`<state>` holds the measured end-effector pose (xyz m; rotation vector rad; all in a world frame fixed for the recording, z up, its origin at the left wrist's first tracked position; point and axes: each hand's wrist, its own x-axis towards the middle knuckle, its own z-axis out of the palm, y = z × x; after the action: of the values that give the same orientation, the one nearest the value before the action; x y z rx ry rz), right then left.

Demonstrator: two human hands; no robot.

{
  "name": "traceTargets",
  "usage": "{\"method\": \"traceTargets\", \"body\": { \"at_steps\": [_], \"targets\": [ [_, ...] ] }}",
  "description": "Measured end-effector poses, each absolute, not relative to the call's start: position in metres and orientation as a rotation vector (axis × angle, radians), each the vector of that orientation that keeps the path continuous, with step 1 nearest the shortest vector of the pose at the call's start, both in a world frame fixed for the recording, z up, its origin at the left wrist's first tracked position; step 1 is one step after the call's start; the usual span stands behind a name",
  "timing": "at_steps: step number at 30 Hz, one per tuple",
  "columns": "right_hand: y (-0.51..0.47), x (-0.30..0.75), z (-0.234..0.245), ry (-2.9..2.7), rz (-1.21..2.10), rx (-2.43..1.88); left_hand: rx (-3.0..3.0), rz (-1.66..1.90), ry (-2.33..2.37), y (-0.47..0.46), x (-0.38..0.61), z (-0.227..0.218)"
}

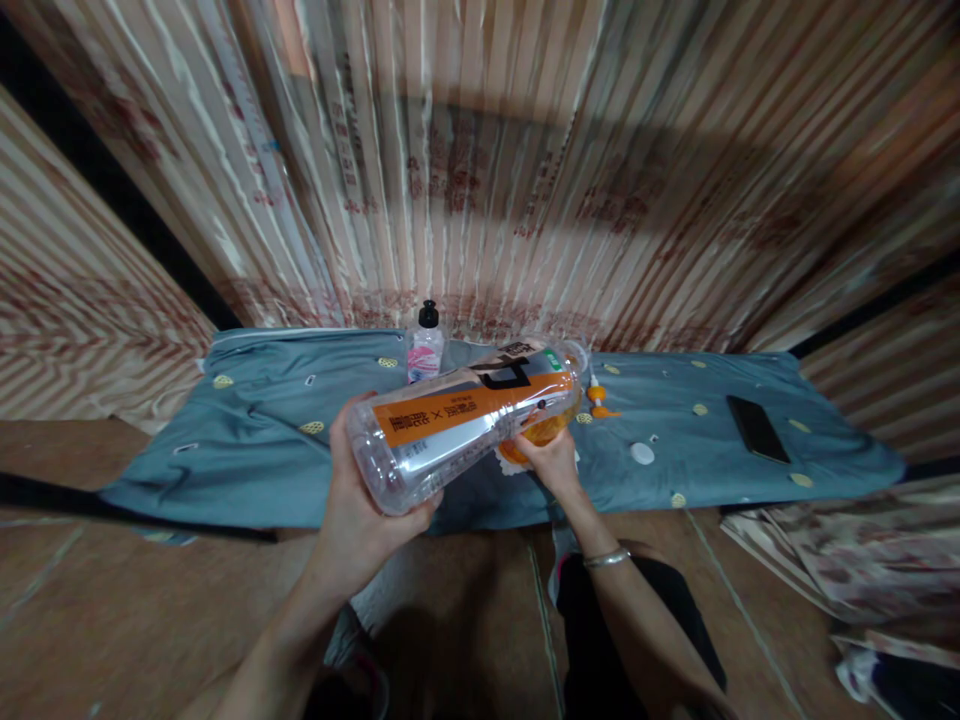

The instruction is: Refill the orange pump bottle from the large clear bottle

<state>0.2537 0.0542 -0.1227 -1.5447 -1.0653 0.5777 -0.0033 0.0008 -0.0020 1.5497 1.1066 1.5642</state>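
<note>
1. Cloth of blue-grey [247,440] covers the low bench from its left end, where I see no loose object.
2. Left hand [364,520] is wrapped around the base end of a big clear bottle [465,410], fingers and thumb closed on its sides.
3. Just behind that bottle, a small bottle with a black top [425,350] stands upright.
4. The big bottle leans, its long axis running from the left hand away and rightward; its neck end lies up and to the right, far from the left hand and nearer the other one.
5. Right hand [556,462] grips an amber bottle [547,430], which sits below the big bottle's neck end and is partly hidden by it. Whether the two bottles touch, I can't tell.
6. Beyond and right of that hand lies an orange pump head [597,398], near a white disc [642,453].
7. Farther right, well apart from both hands, a dark phone [757,428] lies flat.
</note>
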Motion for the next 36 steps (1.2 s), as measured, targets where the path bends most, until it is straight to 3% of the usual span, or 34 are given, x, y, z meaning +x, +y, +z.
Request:
{"method": "traceTargets", "body": {
  "at_steps": [36],
  "targets": [
    [0.0546,0.2545,-0.1213,-1.050,0.601,-1.555,1.503,1.511,1.060,0.0004,-0.0037,-0.0006]
  ]
}}
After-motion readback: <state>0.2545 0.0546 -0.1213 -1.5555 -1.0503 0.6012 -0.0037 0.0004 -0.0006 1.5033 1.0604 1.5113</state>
